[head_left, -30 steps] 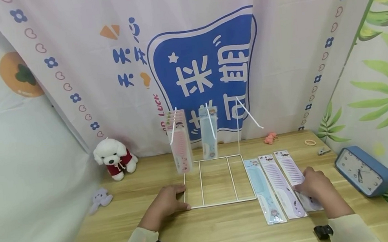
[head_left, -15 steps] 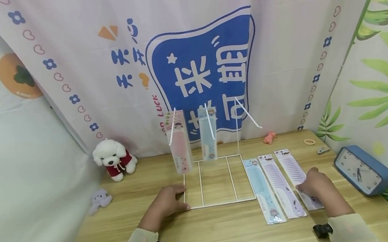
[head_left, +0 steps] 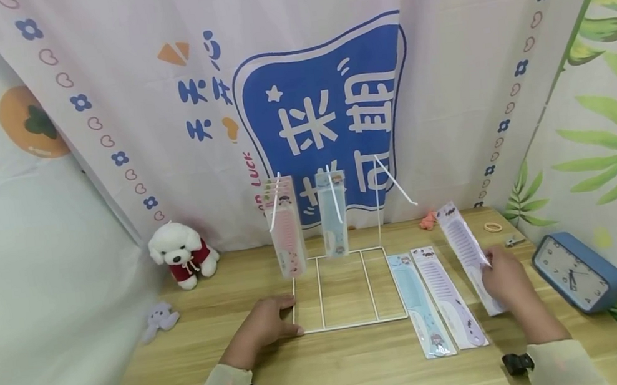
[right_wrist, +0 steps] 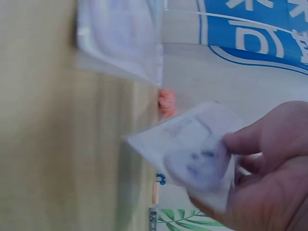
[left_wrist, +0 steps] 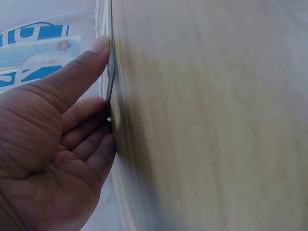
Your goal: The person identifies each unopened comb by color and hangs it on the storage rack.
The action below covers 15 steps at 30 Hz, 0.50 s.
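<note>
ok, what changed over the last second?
The right hand has lifted the rightmost purple comb pack off the table; it now tilts up, far end raised toward the curtain, pinched near its lower end. Earlier it lay flat under that hand. The left hand still rests at the wire rack base corner. The blue comb pack and the other purple pack have not moved.
</note>
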### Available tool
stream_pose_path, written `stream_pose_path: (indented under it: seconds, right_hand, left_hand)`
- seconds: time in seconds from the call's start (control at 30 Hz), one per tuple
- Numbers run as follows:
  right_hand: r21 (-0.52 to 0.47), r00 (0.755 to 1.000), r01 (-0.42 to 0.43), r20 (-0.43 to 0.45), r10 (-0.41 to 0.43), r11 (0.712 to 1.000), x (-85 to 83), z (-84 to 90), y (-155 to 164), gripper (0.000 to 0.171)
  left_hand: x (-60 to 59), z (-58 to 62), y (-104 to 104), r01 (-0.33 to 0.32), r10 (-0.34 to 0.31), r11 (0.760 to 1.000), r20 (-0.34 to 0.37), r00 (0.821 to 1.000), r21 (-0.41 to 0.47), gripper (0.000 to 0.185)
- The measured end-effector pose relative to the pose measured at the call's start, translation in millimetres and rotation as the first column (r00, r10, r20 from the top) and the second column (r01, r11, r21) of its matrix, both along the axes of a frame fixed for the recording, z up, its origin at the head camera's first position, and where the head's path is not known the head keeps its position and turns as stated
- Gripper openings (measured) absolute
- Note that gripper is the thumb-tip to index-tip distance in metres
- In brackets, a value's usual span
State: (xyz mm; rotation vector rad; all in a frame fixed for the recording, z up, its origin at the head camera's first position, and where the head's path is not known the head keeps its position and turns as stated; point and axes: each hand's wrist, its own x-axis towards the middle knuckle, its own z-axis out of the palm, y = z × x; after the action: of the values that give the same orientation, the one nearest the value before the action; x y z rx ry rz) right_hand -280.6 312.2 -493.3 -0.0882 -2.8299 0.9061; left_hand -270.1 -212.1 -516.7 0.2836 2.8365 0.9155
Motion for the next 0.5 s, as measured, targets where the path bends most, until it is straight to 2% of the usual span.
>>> stream_pose_path:
  seconds: [0.2,0.33,0.43,0.5]
  right_hand:
    - [-0.182,0.998,-0.047,-0.053,0.038,0.982,3.3,13.1,-0.6,0.034]
    - [-0.317,0.992,-0.121,-0.080,0.101,0.941,6.0,18.5,-4.5,0.027]
    - [-0.450,0.983,-0.182,-0.084,0.162,0.874,8.4,22.4,-8.0,0.022]
    - [-0.545,0.972,-0.232,-0.105,0.209,0.806,9.8,23.1,-9.8,0.019]
  left_hand:
    - [0.3,-0.4,-0.3,0.000,0.000,1.000,-0.001,1.000,0.003,0.075]
    - [-0.1,1.5,-0.7,-0.002,0.002,1.000,0.000,1.000,0.004,0.076]
    - [-0.2,2.6,-0.6,-0.001,0.001,1.000,-0.001,1.000,0.008,0.076]
    - [-0.1,2.4,-0.2,-0.003,0.003,1.000,0.003,1.000,0.014,0.076]
